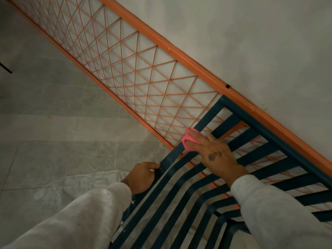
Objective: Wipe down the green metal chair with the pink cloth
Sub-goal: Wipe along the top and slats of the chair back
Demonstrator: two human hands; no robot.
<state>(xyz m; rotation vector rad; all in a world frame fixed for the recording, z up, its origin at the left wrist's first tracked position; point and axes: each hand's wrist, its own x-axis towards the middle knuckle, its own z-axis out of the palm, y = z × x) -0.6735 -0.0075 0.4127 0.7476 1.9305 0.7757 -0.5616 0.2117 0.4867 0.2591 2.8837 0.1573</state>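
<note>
The dark green metal chair with flat slats fills the lower right of the head view. My right hand presses the pink cloth against the left upright bar of the slatted back, fingers wrapped into the cloth. My left hand is closed around the chair's frame at the corner where seat and back meet. White sleeves cover both forearms. White specks mark the frame near my left hand.
An orange metal frame with a diamond wire mesh leans along the white wall just behind the chair. Grey floor tiles and a thin plastic sheet lie to the left. A dark thin leg shows at the far left edge.
</note>
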